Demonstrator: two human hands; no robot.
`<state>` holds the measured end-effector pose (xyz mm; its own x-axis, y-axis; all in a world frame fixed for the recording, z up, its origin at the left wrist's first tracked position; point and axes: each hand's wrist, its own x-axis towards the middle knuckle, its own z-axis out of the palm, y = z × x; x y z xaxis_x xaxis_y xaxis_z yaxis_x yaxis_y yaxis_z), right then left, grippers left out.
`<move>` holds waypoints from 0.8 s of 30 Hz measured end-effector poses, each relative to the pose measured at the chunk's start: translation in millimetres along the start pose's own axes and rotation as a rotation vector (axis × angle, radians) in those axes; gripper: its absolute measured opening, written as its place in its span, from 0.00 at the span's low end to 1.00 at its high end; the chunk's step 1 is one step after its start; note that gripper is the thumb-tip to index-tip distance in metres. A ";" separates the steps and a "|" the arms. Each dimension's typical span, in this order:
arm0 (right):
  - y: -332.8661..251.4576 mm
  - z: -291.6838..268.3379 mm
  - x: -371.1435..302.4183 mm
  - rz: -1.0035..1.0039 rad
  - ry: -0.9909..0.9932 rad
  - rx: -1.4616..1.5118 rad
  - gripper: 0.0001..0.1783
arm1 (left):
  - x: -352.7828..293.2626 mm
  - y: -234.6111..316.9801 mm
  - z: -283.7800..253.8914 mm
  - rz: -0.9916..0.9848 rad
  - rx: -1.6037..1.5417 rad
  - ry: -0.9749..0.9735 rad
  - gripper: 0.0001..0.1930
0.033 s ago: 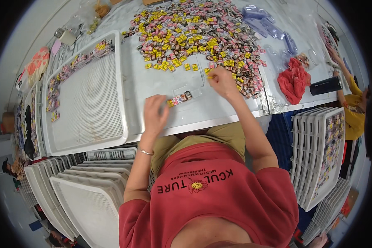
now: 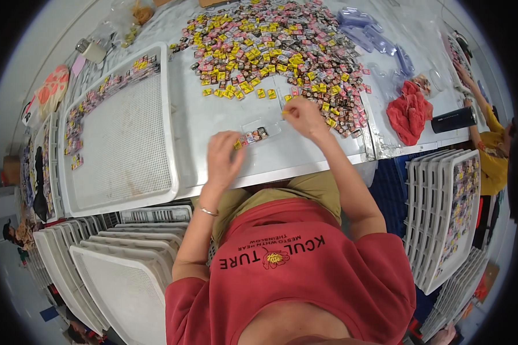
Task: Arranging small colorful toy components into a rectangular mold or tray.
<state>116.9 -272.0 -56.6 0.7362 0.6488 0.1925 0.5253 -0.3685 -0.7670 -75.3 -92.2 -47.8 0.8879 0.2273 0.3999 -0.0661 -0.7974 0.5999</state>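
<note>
A big pile of small colourful packets [image 2: 276,52], yellow, pink and dark, covers the far part of the metal table [image 2: 213,109]. My right hand [image 2: 306,118] is at the pile's near edge and pinches a small yellow packet [image 2: 284,113] in its fingertips. My left hand [image 2: 223,156] lies closer to me. Its curled fingers rest on the left end of a short row of packets [image 2: 252,136] lined up in a clear strip holder.
A white perforated tray [image 2: 121,144] on the left has packets along its far and left edges. Stacks of white trays stand lower left [image 2: 121,259] and right [image 2: 443,218]. A red cloth [image 2: 407,112], clear plastic holders [image 2: 374,34] and another person's arm [image 2: 477,98] are at right.
My left hand has shifted slightly right along the row. The right hand has drawn a little toward me and left from the pile's edge.
</note>
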 end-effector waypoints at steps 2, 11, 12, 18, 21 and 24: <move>-13.0 10.3 1.7 0.008 -0.115 0.019 0.05 | 7.7 14.5 17.3 0.067 0.003 -0.025 0.19; -9.9 17.3 15.5 0.192 -0.434 0.330 0.07 | 7.3 15.1 29.7 0.124 0.014 -0.104 0.30; -11.1 17.2 15.4 0.255 -0.453 0.467 0.07 | 7.6 18.0 20.7 0.088 0.065 -0.103 0.31; -18.0 22.7 9.8 0.290 -0.414 0.562 0.05 | -11.3 -2.1 -4.1 -0.088 0.048 -0.058 0.34; -19.3 39.9 -3.5 0.125 -0.342 0.303 0.05 | -14.1 -5.4 -5.5 -0.119 0.032 -0.039 0.34; -35.1 50.3 -18.7 0.045 -0.224 0.171 0.04 | -19.7 -14.0 -0.9 -0.196 -0.032 -0.036 0.32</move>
<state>63.2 -237.6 -64.1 0.6347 0.7722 0.0303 0.4004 -0.2950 -0.8675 -92.3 -85.0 -63.5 0.9010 0.3557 0.2485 0.0957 -0.7215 0.6858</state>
